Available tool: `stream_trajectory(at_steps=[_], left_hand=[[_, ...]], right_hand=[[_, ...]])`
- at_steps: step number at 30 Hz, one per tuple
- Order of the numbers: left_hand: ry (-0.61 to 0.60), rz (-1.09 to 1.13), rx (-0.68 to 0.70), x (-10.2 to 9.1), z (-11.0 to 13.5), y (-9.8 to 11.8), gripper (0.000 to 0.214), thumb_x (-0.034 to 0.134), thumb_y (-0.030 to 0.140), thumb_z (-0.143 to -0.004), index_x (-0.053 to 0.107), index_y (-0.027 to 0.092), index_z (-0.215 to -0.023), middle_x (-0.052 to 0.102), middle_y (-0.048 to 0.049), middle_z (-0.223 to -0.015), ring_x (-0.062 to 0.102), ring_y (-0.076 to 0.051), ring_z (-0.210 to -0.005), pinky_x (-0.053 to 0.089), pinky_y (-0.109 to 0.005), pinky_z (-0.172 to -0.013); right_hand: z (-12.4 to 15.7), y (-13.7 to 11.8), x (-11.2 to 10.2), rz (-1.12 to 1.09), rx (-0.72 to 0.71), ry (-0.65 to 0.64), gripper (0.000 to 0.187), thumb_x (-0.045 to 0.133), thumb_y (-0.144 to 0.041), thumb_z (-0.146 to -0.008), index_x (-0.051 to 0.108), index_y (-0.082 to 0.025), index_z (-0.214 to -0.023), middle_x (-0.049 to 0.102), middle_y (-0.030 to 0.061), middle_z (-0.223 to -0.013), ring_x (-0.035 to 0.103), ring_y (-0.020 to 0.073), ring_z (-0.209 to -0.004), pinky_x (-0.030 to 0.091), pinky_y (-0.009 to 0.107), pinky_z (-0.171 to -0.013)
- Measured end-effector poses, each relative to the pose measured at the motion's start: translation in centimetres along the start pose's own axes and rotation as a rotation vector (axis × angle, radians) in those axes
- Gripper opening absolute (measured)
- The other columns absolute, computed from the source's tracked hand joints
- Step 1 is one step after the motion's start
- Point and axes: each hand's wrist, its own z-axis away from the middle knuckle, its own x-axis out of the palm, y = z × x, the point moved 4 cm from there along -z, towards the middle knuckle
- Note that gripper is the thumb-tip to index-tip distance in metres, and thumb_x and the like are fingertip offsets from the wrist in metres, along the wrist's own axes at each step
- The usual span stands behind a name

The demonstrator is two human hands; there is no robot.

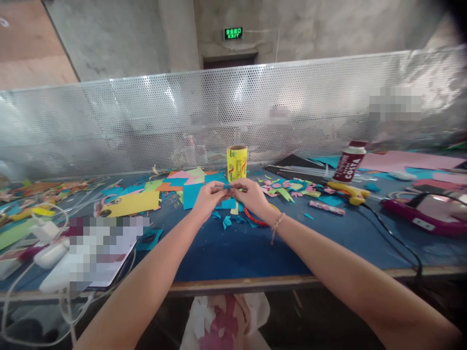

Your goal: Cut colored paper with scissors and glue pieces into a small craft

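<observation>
My left hand (208,197) and my right hand (251,193) meet over the middle of the blue table. Both are closed, fingertips pinching a small piece of blue paper (226,186) between them; its exact shape is too small to make out. Just behind the fingers stands a yellow printed roll (237,163), upright. Under and beside my left hand lies a flat blue paper sheet (191,195). Blue paper scraps (226,222) are scattered below the hands. A red ring-shaped item (255,219) lies partly hidden under my right hand.
A yellow glue gun (349,192) with a black cord lies right, near a dark red bottle (350,161) and a purple power strip (423,218). Left are a tablet-like device (109,262), white cables and a yellow card (133,203). A perforated metal screen (153,121) runs behind.
</observation>
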Motion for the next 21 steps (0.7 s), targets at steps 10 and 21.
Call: stream_trajectory(at_steps=[10,21], left_hand=[[0.056,0.128,-0.063,-0.4,-0.1,0.0,0.014,0.065,0.012,-0.061,0.057,0.011,-0.073,0.061,-0.0025,-0.065,0.060,-0.011,-0.061,0.048,-0.027,-0.069],[-0.017,-0.125,0.068,-0.6,-0.3,0.1,0.019,0.066,0.016,-0.059,0.057,0.012,-0.076,0.061,-0.0028,-0.069,0.060,-0.012,-0.063,0.050,-0.031,-0.068]], right_hand=[[0.6,-1.7,-0.8,0.229,-0.471,-0.041,0.019,0.047,-0.014,-0.079,0.064,-0.019,-0.083,0.061,0.0061,-0.084,0.057,0.0148,-0.082,0.047,0.031,-0.077],[-0.2,-0.4,-0.4,-0.011,0.040,-0.075,0.012,0.058,-0.022,-0.070,0.065,-0.016,-0.078,0.066,0.0050,-0.077,0.060,0.0143,-0.071,0.048,0.026,-0.065]])
